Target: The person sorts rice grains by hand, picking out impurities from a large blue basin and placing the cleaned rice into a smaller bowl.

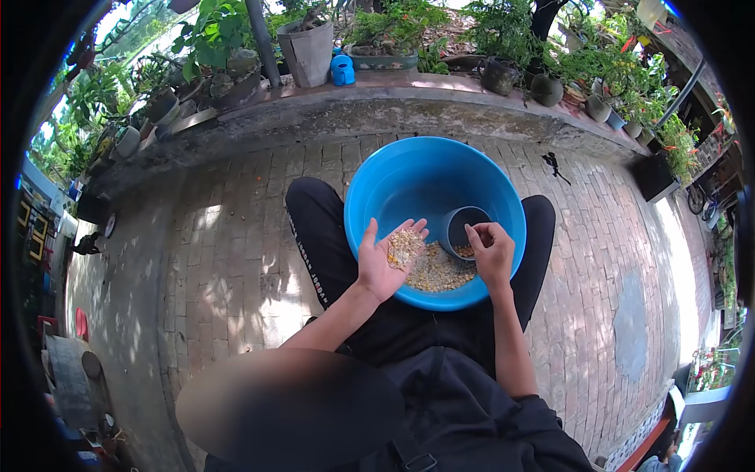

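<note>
A large blue plastic basin point(363, 179) rests between my legs, with loose mixed grain point(435, 271), yellow and pale, lying at its near side. My left hand point(383, 266) is palm up over the basin's left rim, fingers stretched out, holding a small heap of grain point(404, 247). Inside the basin, on the right, a grey-blue cup point(454, 228) with a dark interior stands tilted among the grain. Over the cup's right edge, my right hand point(494, 250) has thumb and fingertips pinched together. Whatever may be between those fingertips is too small to make out.
My legs in black trousers point(311, 228) flank the basin on a brick floor point(228, 259). Beyond runs a low ledge point(330, 114) with potted plants and a blue watering can point(342, 69). A small dark object point(555, 165) lies on the bricks at right.
</note>
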Demonstrator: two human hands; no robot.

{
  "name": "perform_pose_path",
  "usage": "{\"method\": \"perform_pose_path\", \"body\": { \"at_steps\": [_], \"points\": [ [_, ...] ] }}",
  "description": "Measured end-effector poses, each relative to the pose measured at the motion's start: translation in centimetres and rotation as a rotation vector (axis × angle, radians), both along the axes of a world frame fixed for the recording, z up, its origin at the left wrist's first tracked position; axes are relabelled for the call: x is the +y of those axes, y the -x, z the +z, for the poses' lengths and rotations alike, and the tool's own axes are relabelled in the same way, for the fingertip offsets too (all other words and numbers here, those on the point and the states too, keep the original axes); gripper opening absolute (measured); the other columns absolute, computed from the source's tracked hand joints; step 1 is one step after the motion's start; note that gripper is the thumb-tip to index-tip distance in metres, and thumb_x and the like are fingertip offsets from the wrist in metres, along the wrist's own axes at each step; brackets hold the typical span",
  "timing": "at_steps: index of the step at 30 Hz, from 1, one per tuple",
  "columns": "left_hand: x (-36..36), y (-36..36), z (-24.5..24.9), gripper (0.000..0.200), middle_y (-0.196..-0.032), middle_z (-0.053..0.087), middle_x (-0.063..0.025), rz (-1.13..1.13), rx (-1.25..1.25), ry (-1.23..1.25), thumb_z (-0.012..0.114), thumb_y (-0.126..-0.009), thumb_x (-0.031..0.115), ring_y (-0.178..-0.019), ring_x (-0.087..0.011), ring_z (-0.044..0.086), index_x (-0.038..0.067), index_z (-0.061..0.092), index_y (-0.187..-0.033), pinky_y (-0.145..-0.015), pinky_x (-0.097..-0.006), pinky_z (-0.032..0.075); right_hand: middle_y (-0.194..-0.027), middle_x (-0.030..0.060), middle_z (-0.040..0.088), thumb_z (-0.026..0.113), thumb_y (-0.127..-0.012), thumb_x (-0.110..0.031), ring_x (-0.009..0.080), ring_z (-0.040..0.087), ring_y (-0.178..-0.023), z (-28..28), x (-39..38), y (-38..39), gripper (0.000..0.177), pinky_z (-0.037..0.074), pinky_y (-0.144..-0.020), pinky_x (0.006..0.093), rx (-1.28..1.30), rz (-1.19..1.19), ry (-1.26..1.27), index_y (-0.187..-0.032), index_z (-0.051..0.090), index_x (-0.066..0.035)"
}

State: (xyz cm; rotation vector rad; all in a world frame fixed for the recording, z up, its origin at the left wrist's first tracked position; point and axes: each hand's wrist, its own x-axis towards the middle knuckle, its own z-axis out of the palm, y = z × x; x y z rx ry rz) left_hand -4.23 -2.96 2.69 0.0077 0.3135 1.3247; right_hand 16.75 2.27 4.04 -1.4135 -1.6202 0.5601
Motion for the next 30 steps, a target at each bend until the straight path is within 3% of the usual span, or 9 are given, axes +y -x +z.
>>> {"method": "perform_pose_path", "body": {
  "at_steps": [2,6,9,11,15,25,30],
  "points": [
    [0.0,0.0,0.0,0.078,-0.145,0.041,-0.0223,-0.005,0.003,-0.005,0.035,-0.099,0.056,-0.136,-0.0340,0.040,-0.006,0.026,-0.145,-0.113,-0.0423,0.032,-0.064,-0.0003,0.054,0.074,-0.085,-0.011,0.0054,0.043,-0.056,0.4,-0.3,0.3,0.013,0.036,-0.051,0.0233,0.018,0.027,-0.085,-0.082,0.067,0.000],
    [0.1,0.1,-0.1,0.077,-0.144,0.042,-0.0223,-0.003,0.011,-0.005,0.034,-0.099,0.056,-0.135,-0.0339,0.041,-0.006,0.028,-0.144,-0.113,-0.0422,0.033,-0.067,0.0010,0.056,0.072,-0.086,-0.009,0.0062,0.046,-0.057,0.9,-1.0,1.2,0.010,0.038,-0.054,0.0232,0.037,0.083,-0.097,-0.084,0.067,0.000],
    [0.0,0.1,-0.1,0.078,-0.144,0.043,-0.0205,-0.009,0.029,-0.012,0.034,-0.099,0.058,-0.134,-0.0321,0.041,-0.005,0.027,-0.145,-0.112,-0.0407,0.033,-0.071,0.0054,0.057,0.072,-0.084,-0.007,0.0124,0.052,-0.057,1.3,-2.0,2.2,0.009,0.043,-0.055,0.0271,0.112,0.162,-0.072,-0.084,0.067,0.001],
    [0.0,0.1,-0.3,0.079,-0.144,0.044,-0.0187,-0.014,0.046,-0.014,0.035,-0.098,0.059,-0.134,-0.0302,0.042,-0.004,0.027,-0.146,-0.112,-0.0394,0.032,-0.070,0.0067,0.055,0.071,-0.082,-0.006,0.0156,0.056,-0.060,2.0,-2.7,2.8,0.007,0.045,-0.057,0.0295,-0.024,0.377,-0.055,-0.086,0.068,-0.001],
    [0.0,0.1,-0.3,0.079,-0.144,0.045,-0.0184,-0.021,0.037,-0.046,0.033,-0.098,0.060,-0.135,-0.0300,0.041,-0.003,0.027,-0.146,-0.113,-0.0412,0.032,-0.073,0.0084,0.056,0.070,-0.079,-0.008,0.0221,0.060,-0.065,1.4,-3.6,4.3,0.010,0.048,-0.059,0.0346,-0.114,0.502,-0.049,-0.088,0.069,-0.004],
    [-0.1,-0.4,0.4,0.084,-0.143,0.046,-0.0155,-0.025,0.064,-0.007,0.033,-0.096,0.064,-0.130,-0.0268,0.044,-0.002,0.024,-0.148,-0.111,-0.0451,0.033,-0.070,0.0063,0.054,0.072,-0.079,-0.012,0.0198,0.057,-0.063,1.9,-3.1,5.3,0.011,0.046,-0.059,0.0327,-0.237,0.569,-0.066,-0.089,0.071,-0.007],
    [0.0,-0.5,0.2,0.085,-0.142,0.046,-0.0158,-0.020,0.071,-0.012,0.032,-0.096,0.064,-0.129,-0.0263,0.044,-0.001,0.021,-0.149,-0.110,-0.0443,0.034,-0.072,0.0070,0.057,0.072,-0.076,-0.012,0.0238,0.058,-0.065,2.4,-2.9,5.4,0.013,0.047,-0.061,0.0358,-0.375,0.565,-0.124,-0.087,0.071,-0.007]
  ]
}}
